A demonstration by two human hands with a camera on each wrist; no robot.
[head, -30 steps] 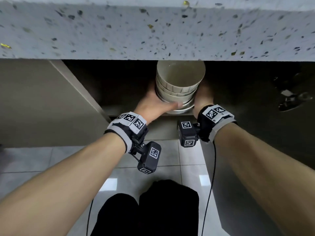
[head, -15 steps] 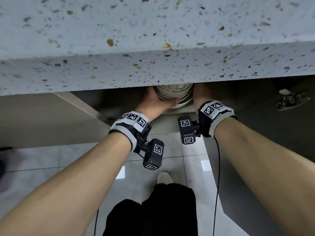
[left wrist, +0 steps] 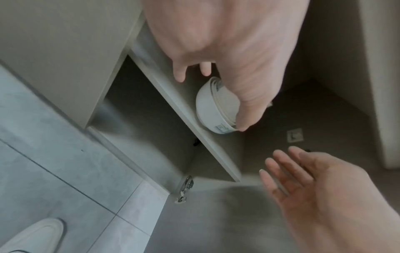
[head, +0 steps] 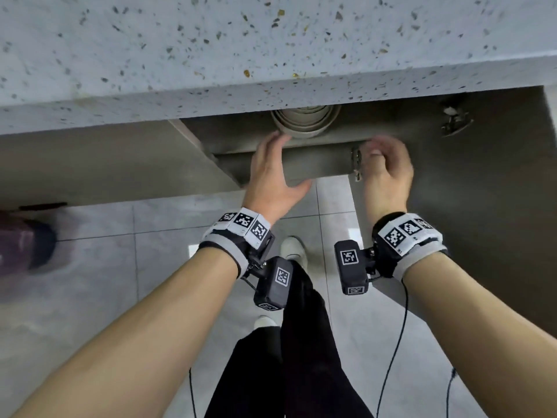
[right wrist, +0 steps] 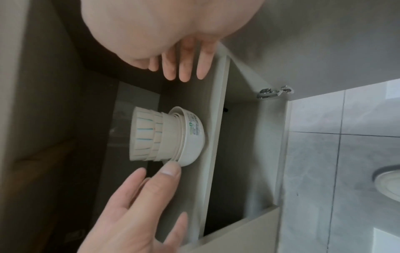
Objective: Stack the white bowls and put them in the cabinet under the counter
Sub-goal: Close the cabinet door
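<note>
Your stack of nested white bowls (right wrist: 166, 135) stands on the grey cabinet shelf (right wrist: 213, 119); your left hand (head: 271, 173) and right hand (head: 387, 170) hang loose-fingered, gripping nothing.

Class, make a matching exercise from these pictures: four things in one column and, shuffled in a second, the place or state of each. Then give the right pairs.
Things:
1. bowls
2. left hand
3. hinge
4. shoe

Places or states:
A. on the floor tiles
B. stacked on the cabinet shelf
C. open, holding nothing
D. metal, on the cabinet's side

Pairs: 1-B, 2-C, 3-D, 4-A
</note>
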